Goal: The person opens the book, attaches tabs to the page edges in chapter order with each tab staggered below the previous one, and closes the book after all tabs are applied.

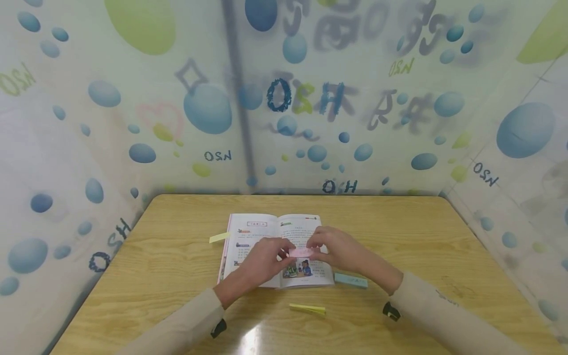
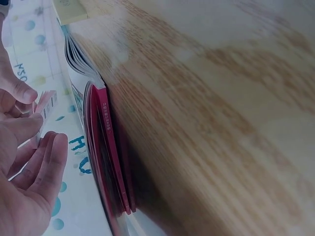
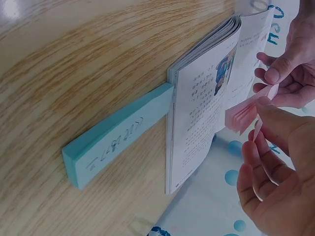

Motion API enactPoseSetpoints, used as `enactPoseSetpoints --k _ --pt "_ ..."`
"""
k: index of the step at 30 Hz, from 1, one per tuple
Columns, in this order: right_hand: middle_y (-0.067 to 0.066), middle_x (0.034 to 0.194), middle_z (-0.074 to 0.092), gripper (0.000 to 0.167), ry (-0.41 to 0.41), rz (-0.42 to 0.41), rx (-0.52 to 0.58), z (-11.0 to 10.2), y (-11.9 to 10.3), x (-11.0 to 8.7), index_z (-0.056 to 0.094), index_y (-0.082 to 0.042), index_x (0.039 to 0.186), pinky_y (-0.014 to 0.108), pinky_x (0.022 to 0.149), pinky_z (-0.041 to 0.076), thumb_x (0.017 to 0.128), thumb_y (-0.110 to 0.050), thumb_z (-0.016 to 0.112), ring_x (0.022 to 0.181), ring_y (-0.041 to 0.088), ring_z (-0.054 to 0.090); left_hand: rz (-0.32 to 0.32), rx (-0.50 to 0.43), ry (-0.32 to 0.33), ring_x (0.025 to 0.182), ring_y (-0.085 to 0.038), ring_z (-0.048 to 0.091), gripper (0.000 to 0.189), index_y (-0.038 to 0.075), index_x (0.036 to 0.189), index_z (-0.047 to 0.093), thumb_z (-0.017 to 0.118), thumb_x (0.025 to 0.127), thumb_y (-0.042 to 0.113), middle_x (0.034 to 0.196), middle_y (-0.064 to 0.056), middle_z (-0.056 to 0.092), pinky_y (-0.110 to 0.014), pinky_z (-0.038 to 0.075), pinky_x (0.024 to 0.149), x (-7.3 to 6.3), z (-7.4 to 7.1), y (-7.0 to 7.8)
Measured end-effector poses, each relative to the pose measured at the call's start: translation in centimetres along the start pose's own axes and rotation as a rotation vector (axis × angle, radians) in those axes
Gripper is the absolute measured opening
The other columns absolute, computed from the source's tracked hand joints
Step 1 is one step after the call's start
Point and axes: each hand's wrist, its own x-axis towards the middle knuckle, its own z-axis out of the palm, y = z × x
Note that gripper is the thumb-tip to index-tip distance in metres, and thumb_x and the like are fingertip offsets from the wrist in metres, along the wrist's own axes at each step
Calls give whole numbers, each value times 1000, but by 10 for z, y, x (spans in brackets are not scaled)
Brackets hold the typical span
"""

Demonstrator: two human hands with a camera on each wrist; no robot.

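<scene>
A small pad of pink sticky notes (image 1: 301,253) is held between both hands above an open book (image 1: 262,227). My left hand (image 1: 266,256) pinches one end of the pad. At the other end, my right hand (image 1: 339,249) pinches it between thumb and fingers. In the right wrist view the pink sticky notes (image 3: 242,112) fan apart at the near edge, and one sheet stands off by the right fingertips. Printed text and a coloured picture cover the book's right page (image 3: 199,110).
A teal block-shaped pad with handwriting (image 3: 115,132) lies against the book's right edge. A yellow strip (image 1: 219,237) sticks out at the book's left side. Folded yellow paper (image 1: 307,309) lies nearer the front of the wooden table (image 1: 177,315). Patterned curtains (image 1: 284,148) surround the table.
</scene>
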Motion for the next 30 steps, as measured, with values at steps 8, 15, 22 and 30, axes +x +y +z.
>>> enactPoseSetpoints --k 8,15,22,30 --pt "-10 83 55 19 -24 52 43 0 0 3 64 -21 89 28 70 50 88 -21 82 77 13 54 -15 2 -6 84 -6 67 20 12 109 74 80 91 17 103 1 73 -22 54 73 1 0 0" --pt "-9 79 59 15 -53 87 279 -2 9 2 65 -18 84 29 66 47 95 -17 74 74 12 53 -15 6 -6 86 -7 67 19 13 109 74 80 91 18 105 1 73 -23 54 74 0 1 -1" --pt "-8 81 62 13 -46 80 360 -7 6 1 72 -14 90 27 65 45 101 -15 66 72 12 53 5 5 12 85 -6 67 23 12 113 72 78 92 18 106 1 72 -22 54 73 0 3 1" --pt "7 79 65 15 -43 84 421 -10 -5 6 75 -10 93 25 61 42 102 -12 63 69 13 52 27 -38 29 82 -3 65 23 10 114 71 77 94 20 106 1 72 -20 54 71 1 6 4"
